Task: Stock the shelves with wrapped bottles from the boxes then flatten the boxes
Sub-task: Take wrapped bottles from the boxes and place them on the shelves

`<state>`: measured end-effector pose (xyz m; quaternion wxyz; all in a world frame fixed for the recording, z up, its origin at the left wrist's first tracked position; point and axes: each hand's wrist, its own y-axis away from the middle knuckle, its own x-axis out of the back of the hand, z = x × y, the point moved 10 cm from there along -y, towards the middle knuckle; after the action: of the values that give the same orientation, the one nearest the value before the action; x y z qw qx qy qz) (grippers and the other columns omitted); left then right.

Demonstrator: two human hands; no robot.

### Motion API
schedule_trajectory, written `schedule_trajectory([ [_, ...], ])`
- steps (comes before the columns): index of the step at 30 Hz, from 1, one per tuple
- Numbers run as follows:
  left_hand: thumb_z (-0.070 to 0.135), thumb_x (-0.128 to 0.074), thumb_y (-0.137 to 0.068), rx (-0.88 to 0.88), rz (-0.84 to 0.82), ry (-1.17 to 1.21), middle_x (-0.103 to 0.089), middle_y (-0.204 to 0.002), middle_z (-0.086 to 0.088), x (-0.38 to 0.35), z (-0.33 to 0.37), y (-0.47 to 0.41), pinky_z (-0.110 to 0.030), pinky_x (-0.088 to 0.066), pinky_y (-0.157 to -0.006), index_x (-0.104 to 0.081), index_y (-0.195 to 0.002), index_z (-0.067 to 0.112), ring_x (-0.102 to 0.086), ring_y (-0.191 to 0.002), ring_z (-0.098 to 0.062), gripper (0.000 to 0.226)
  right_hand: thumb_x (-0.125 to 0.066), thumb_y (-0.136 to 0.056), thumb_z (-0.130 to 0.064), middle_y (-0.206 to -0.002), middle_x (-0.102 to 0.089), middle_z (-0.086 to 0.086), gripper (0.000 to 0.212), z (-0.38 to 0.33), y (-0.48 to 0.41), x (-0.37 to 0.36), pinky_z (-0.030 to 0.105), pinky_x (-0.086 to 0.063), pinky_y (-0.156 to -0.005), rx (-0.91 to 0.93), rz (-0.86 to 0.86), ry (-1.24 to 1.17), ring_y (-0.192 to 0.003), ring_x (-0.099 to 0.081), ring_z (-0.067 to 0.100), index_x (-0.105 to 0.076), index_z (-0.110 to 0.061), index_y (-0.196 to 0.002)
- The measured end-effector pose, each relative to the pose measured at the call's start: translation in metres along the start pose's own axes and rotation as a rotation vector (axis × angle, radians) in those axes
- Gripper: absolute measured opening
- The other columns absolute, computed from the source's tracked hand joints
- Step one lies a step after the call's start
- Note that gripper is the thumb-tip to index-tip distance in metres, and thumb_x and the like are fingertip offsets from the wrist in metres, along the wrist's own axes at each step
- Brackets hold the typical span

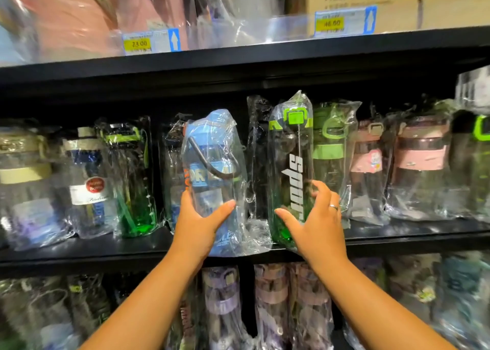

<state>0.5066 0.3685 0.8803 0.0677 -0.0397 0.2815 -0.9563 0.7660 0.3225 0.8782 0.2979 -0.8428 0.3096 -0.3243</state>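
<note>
Shelf, left stretch: wrapped bottles stand in a row on the black middle shelf [79, 254], among them a clear bottle with a green base [130, 185].
Left hand [201, 217]: grip closed round the lower part of the blue plastic bottle in clear wrap [212, 158], thumb across the front, fingers behind.
Blue bottle: base at the front edge of the middle shelf, top tipped slightly left.
Right hand [313, 217]: grip round the lower part of the dark green wrapped bottle lettered "sport" [290, 169], thumb low on the front, fingers spread and curled on its right side.
Green bottle: near upright at the shelf's front edge, just beside the blue one.
Shelf, right stretch: wrapped pink-banded bottles [419, 164].
Above: yellow price tags [151, 42].
</note>
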Motion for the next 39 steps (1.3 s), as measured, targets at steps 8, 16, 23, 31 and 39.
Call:
schedule_trajectory([
  [8,0.077,-0.081,-0.05,-0.029,0.004,0.012,-0.043,-0.152,0.009,-0.002,-0.01,-0.002,-0.05,-0.039,-0.113,-0.031,-0.147,0.041,-0.045,-0.138,-0.018,0.115,-0.071,-0.074,-0.062,-0.11,-0.04,0.008,0.063,-0.006,-0.012,-0.015,0.039,-0.052,-0.067,0.029,0.085,0.212,-0.091,-0.051,0.032,-0.04,-0.012,-0.099],
  [16,0.08,-0.079,-0.048,-0.044,0.017,-0.018,-0.045,-0.151,0.006,-0.003,-0.007,0.0,-0.049,-0.04,-0.113,-0.032,-0.147,0.034,-0.047,-0.137,-0.019,0.118,-0.062,-0.079,-0.066,-0.105,-0.052,0.01,0.063,-0.008,-0.028,-0.035,0.036,-0.039,-0.063,-0.017,0.04,0.337,-0.096,-0.051,0.032,-0.044,-0.01,-0.102],
  [23,0.083,-0.076,-0.048,-0.057,0.012,-0.063,-0.047,-0.149,0.005,-0.006,-0.005,-0.001,-0.049,-0.041,-0.111,-0.033,-0.148,0.031,-0.049,-0.134,-0.019,0.12,-0.061,-0.083,-0.064,-0.118,-0.051,0.014,0.068,-0.006,-0.038,-0.05,0.036,-0.04,-0.065,-0.051,-0.01,0.407,-0.107,-0.052,0.036,-0.042,-0.008,-0.116],
  [31,0.083,-0.077,-0.05,-0.054,0.012,-0.098,-0.041,-0.154,0.004,-0.011,-0.009,-0.004,-0.05,-0.038,-0.113,-0.028,-0.15,0.036,-0.043,-0.139,-0.021,0.121,-0.059,-0.087,-0.061,-0.121,-0.049,0.013,0.066,-0.006,-0.041,-0.06,0.037,-0.046,-0.069,-0.054,-0.047,0.453,-0.108,-0.052,0.034,-0.04,-0.008,-0.122],
  [39,0.055,-0.081,-0.069,-0.064,0.024,-0.122,-0.032,-0.158,0.007,-0.014,-0.004,-0.003,-0.038,-0.032,-0.117,-0.02,-0.156,0.027,-0.035,-0.143,-0.015,0.11,-0.06,-0.091,-0.048,-0.118,-0.046,0.012,0.048,-0.005,-0.022,-0.055,0.036,-0.043,-0.067,0.001,-0.097,0.354,-0.103,-0.05,0.034,-0.044,-0.01,-0.116],
])
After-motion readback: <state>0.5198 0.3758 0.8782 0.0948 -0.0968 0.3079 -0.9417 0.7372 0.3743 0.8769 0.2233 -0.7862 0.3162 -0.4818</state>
